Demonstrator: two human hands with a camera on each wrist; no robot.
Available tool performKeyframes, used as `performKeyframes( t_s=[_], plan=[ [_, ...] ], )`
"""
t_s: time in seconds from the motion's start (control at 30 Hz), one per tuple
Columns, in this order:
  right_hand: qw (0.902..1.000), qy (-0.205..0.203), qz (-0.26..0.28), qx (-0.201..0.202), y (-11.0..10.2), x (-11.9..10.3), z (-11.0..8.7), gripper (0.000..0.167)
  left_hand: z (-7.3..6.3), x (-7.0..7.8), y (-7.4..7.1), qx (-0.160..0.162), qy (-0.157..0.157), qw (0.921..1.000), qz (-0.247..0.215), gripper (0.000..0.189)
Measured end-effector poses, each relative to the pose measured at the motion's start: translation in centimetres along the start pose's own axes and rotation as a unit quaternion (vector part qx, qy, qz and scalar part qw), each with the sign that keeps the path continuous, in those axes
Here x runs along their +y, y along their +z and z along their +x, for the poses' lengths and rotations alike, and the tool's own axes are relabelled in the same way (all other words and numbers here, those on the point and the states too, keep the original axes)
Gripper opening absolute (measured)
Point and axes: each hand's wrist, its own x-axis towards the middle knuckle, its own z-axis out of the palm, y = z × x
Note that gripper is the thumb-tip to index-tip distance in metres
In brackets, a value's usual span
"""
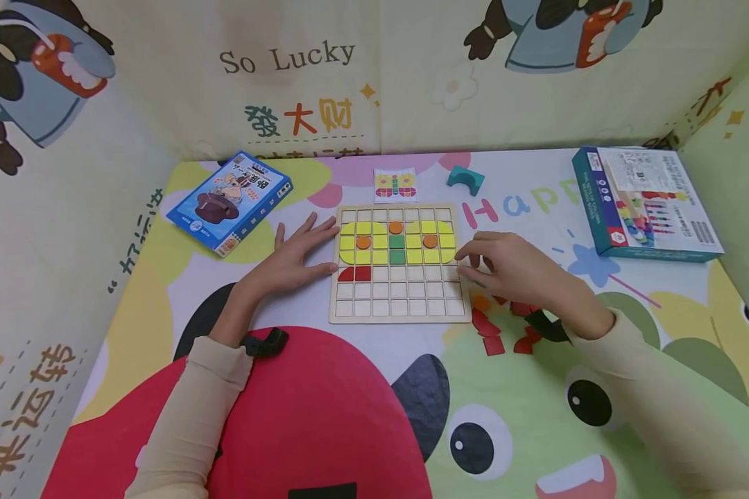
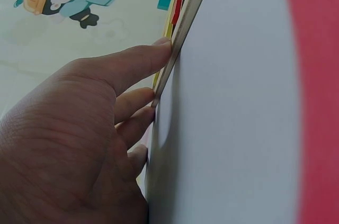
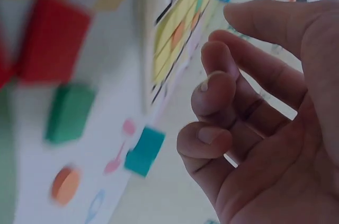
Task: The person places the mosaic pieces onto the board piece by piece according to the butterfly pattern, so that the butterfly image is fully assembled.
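A wooden grid board lies flat in the middle of the table. Its upper rows carry yellow tiles, orange discs and green squares; two red tiles sit at the left below them. My left hand rests at the board's left edge, fingers spread, the thumb touching the rim in the left wrist view. By the right edge hovers my right hand. Its fingers are loosely bent with nothing between them, and the thumb stands apart in the right wrist view.
Loose red pieces are scattered below my right hand, with a green piece and an orange disc nearby. Behind the board are a butterfly pattern card and a teal arch. A blue box and a larger box flank them.
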Motion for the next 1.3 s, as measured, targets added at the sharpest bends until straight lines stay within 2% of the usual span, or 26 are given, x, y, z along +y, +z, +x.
performKeyframes(
  t_s=[0.23,0.37,0.53,0.8,1.03,1.17,1.3],
  plan=[
    [0.9996,-0.001,0.02,-0.021,-0.4,2.7,-3.1,0.026,0.0,0.1,0.0,0.0,-0.003,1.0,-0.002,0.084],
    [0.9981,0.003,0.031,-0.053,-0.4,3.9,-4.2,0.032,0.0,0.0,0.0,0.0,-0.004,1.0,-0.005,0.085],
    [0.9965,0.0,0.026,-0.08,-0.2,4.5,-4.6,0.038,0.0,0.0,-0.1,-0.001,-0.003,1.0,-0.005,0.084],
    [0.9974,0.012,0.024,-0.066,0.6,4.7,-4.4,0.037,0.1,-0.2,0.0,-0.002,-0.001,1.0,-0.002,0.084],
    [0.9994,0.013,-0.003,-0.032,0.6,3.2,-3.4,0.031,0.1,-0.3,0.1,-0.002,0.001,1.0,-0.001,0.084],
    [0.9996,0.009,-0.019,-0.016,0.9,1.0,-1.7,0.031,0.0,-0.2,0.0,-0.001,-0.001,1.0,-0.003,0.084],
    [0.9995,-0.018,-0.025,-0.008,1.8,-1.5,0.8,0.031,0.0,-0.2,0.0,0.0,0.002,1.0,-0.006,0.084]
  ],
)
